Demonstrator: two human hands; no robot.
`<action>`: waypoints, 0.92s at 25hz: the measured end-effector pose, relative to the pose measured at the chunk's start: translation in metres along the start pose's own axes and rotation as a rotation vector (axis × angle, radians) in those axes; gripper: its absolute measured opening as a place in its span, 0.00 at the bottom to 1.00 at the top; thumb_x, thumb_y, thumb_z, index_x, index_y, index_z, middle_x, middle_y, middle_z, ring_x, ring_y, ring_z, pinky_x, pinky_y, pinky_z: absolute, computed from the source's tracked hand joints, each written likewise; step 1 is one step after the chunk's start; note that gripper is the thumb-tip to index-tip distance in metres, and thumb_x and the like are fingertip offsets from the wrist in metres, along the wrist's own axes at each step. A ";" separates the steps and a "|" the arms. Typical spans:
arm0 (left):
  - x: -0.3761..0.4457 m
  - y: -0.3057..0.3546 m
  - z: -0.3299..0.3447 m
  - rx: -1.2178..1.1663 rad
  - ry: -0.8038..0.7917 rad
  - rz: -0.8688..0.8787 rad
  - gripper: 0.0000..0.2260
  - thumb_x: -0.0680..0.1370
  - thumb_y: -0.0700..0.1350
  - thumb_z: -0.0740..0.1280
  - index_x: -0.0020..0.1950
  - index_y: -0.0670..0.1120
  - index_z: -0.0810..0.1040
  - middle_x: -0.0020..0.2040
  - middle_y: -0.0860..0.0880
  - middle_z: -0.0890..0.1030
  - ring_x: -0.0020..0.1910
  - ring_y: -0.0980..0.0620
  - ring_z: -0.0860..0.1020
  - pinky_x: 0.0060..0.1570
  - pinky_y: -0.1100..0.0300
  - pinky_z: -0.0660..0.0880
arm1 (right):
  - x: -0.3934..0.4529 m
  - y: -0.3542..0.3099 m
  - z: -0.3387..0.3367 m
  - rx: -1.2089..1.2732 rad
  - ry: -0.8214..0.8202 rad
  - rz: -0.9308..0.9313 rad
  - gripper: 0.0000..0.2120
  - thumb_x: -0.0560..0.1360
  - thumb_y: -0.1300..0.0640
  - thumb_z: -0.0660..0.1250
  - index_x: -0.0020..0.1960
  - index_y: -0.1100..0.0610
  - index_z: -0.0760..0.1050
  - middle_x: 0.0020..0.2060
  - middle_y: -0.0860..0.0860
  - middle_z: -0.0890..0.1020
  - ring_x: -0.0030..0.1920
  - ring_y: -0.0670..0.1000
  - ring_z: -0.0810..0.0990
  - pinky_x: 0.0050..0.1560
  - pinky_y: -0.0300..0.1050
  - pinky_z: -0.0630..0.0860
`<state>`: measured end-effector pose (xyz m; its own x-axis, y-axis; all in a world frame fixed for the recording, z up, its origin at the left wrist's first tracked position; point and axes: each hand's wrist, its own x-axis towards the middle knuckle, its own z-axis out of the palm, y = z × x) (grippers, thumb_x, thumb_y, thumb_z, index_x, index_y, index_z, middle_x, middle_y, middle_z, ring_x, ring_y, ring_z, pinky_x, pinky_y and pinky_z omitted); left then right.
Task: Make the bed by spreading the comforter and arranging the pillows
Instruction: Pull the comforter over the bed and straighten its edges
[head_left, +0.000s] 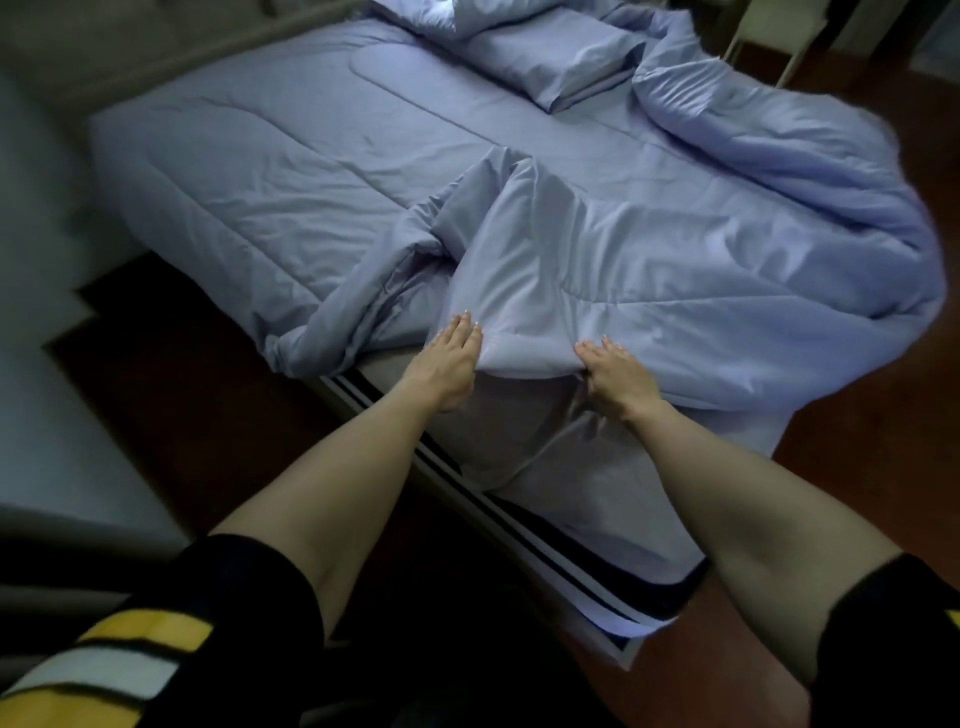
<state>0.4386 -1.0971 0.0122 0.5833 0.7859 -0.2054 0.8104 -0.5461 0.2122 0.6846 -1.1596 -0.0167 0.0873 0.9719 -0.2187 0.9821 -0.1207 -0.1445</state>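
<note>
From the head camera, a pale lavender-blue comforter lies across the bed, its soft quilted fabric stitched in long curved lines. On the left half it lies fairly flat with fine creases; on the right it is heaped into thick, rounded folds that spill over the bed's far side toward the reddish-brown wooden floor. A ridge of bunched cloth rises near the middle, and a twisted roll of it hangs at the near edge.

The left hand has its grip on the near edge of the comforter, fingers stretched flat on top and thumb hidden beneath the cloth. The right hand grips the same edge just beside it, fingers curled over the top of the fold, the cloth pinched beneath them. Between the two hands the hem sags in a shallow arc.

Below the hands the mattress side shows a grey band with dark and white stripes. A smooth rectangular pillow in matching fabric rests at the far end of the bed, partly against the heaped comforter. Both forearms are bare, with dark sleeves; the left carries yellow and white bands.
</note>
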 end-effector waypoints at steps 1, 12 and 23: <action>-0.008 0.011 0.002 -0.002 0.005 -0.015 0.27 0.81 0.37 0.51 0.78 0.39 0.45 0.79 0.40 0.44 0.79 0.46 0.44 0.78 0.53 0.46 | -0.009 0.006 0.001 -0.004 -0.010 -0.013 0.23 0.82 0.57 0.52 0.77 0.57 0.58 0.76 0.54 0.61 0.77 0.58 0.56 0.76 0.49 0.52; -0.097 0.166 0.028 -0.011 0.047 -0.264 0.27 0.81 0.38 0.52 0.78 0.38 0.45 0.79 0.40 0.43 0.79 0.46 0.43 0.78 0.54 0.44 | -0.106 0.094 -0.012 -0.089 -0.019 -0.316 0.21 0.81 0.56 0.56 0.73 0.59 0.63 0.72 0.55 0.68 0.75 0.59 0.61 0.73 0.49 0.58; -0.188 0.292 0.070 0.001 0.124 -0.383 0.26 0.82 0.41 0.52 0.78 0.38 0.46 0.79 0.40 0.45 0.79 0.46 0.45 0.78 0.55 0.45 | -0.226 0.158 -0.013 -0.116 0.061 -0.457 0.14 0.80 0.57 0.57 0.65 0.57 0.69 0.67 0.56 0.72 0.72 0.57 0.65 0.65 0.50 0.65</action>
<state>0.5698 -1.4246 0.0458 0.2284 0.9616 -0.1524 0.9679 -0.2074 0.1419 0.8219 -1.3954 0.0227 -0.3518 0.9307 -0.1003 0.9340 0.3419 -0.1036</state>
